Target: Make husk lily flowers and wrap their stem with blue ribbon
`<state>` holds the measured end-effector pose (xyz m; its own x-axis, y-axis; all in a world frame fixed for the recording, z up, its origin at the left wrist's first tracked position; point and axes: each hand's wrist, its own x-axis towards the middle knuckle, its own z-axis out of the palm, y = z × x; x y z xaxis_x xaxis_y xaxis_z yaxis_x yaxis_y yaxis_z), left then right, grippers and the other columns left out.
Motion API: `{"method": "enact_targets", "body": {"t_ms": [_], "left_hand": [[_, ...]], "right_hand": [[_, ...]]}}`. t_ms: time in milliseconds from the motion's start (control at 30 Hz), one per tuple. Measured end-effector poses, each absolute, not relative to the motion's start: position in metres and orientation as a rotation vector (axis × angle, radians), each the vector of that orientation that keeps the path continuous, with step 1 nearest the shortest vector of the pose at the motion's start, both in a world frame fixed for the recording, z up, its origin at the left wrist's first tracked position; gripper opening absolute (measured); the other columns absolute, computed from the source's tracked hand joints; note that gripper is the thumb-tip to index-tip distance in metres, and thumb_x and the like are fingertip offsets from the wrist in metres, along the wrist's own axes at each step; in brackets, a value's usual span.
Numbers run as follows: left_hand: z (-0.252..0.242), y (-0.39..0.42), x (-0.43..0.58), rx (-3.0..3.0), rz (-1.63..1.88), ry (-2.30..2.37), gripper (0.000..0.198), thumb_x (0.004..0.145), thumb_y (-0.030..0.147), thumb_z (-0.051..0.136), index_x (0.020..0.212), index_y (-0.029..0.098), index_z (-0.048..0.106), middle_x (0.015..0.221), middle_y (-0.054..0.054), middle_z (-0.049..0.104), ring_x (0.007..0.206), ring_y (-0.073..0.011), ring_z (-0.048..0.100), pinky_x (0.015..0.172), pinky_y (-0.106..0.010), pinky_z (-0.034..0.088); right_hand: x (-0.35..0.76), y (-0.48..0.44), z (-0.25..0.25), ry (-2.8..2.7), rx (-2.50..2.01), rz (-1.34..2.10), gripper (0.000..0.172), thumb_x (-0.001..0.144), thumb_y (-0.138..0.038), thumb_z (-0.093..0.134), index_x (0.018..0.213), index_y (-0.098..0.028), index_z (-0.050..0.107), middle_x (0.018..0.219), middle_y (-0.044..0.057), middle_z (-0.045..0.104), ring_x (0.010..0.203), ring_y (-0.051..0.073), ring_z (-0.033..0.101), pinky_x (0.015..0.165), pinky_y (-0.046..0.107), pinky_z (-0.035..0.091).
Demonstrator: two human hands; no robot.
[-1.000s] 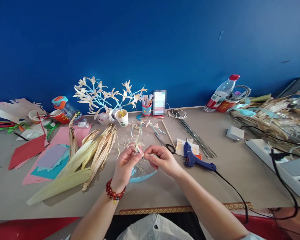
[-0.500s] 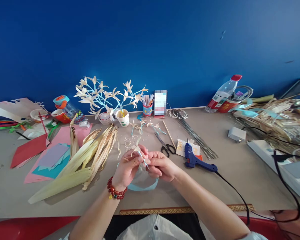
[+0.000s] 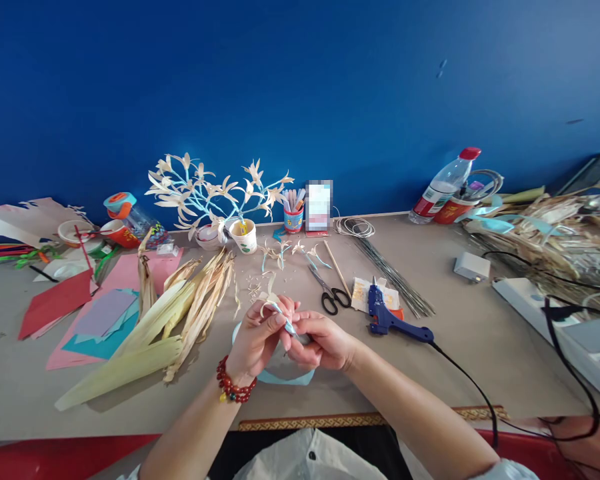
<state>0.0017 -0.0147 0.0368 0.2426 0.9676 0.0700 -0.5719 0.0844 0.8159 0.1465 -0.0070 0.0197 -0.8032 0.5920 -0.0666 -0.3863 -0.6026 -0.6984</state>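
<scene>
Left hand and right hand lower since first frame, baring more of scissors. Corn husks sprawl left of scissors; glue gun lies right. Near side of scissors: left fingers pinch pale flower, right fingers seemingly grip blue strip below petals. Wrapping, likely; next needs even tension, slack loop clear.

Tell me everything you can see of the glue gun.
The glue gun is dark blue and looks plastic, with a slim nozzle pointing away from the person and a handle stretching right. It appears to lie on its side, partly over a white sheet with yellow patches, right of the scissors. A black cord leaves the handle's end and runs over the table's near edge. An orange piece shows beside it; whether it belongs to it is unclear. The right hand is apart from it.
</scene>
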Motion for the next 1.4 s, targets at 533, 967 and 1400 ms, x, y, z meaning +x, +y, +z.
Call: {"method": "enact_targets", "body": {"t_ms": [533, 967, 1400], "left_hand": [[0.030, -0.009, -0.004, 0.645, 1.447, 0.814, 0.021, 0.076, 0.028, 0.076, 0.076, 0.021, 0.057, 0.080, 0.002, 0.065, 0.077, -0.0135, 0.066, 0.061, -0.023, 0.050], [0.028, -0.009, 0.002, 0.567, 1.510, 0.792, 0.017, 0.072, 0.021, 0.079, 0.076, 0.020, 0.063, 0.077, 0.004, 0.064, 0.073, -0.0084, 0.061, 0.070, -0.020, 0.050], [0.022, -0.016, 0.007, 0.651, 1.563, 0.865, 0.019, 0.065, 0.027, 0.084, 0.073, 0.018, 0.068, 0.080, 0.000, 0.071, 0.077, -0.0114, 0.064, 0.074, -0.024, 0.049]], "right_hand": [[0.148, -0.012, 0.024, -1.883, -0.703, 1.268, 0.047, 0.101, -0.045, 0.037, 0.078, -0.015, 0.066, 0.073, 0.005, 0.062, 0.070, 0.017, 0.057, 0.070, 0.028, 0.044], [0.143, -0.008, 0.016, -1.862, -0.804, -0.003, 0.043, 0.084, -0.010, 0.058, 0.125, -0.022, 0.050, 0.109, 0.013, 0.064, 0.102, 0.024, 0.062, 0.083, 0.038, 0.053], [0.145, -0.008, 0.016, -1.910, -0.753, 0.043, 0.031, 0.090, -0.010, 0.049, 0.116, -0.022, 0.061, 0.099, 0.011, 0.070, 0.088, 0.021, 0.063, 0.078, 0.037, 0.052]]}}
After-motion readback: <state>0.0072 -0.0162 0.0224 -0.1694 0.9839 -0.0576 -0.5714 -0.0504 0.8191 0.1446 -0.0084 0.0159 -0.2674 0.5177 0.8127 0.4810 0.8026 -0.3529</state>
